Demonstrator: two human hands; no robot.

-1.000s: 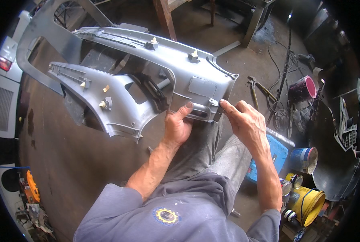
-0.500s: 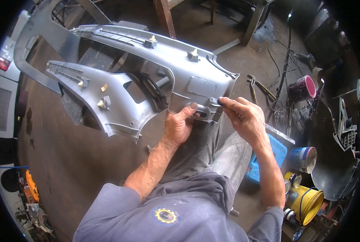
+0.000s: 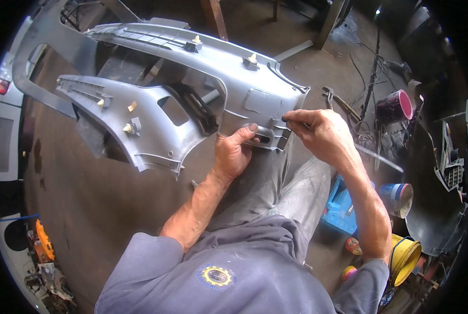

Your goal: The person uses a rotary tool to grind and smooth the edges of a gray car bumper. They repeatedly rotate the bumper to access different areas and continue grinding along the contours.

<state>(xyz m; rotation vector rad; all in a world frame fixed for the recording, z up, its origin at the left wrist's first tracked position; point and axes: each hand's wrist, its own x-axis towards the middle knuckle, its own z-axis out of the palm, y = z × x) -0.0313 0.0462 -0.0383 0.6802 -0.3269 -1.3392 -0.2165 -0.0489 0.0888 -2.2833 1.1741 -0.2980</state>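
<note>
A silver-grey plastic car trim panel lies back side up before me, with pale clips along it. My left hand is closed around its near right end, thumb on top beside an oval slot and fingers mostly hidden underneath. At the panel's right edge my right hand is pinched, thumb and forefinger together. Something small and dark shows at those fingertips, too small to name. A second silver trim panel with a rectangular opening lies to the left, a black plastic frame along its right side.
Pliers lie on the floor beyond my right hand, near cables. To the right are a pink-lined bucket, a blue case, a paint tin and a yellow bucket. A white vehicle stands at the far left.
My right hand has shifted slightly up and its forearm has swung right, still pinched at the panel's edge. My left hand keeps its hold. The panels sit slightly higher in view.
</note>
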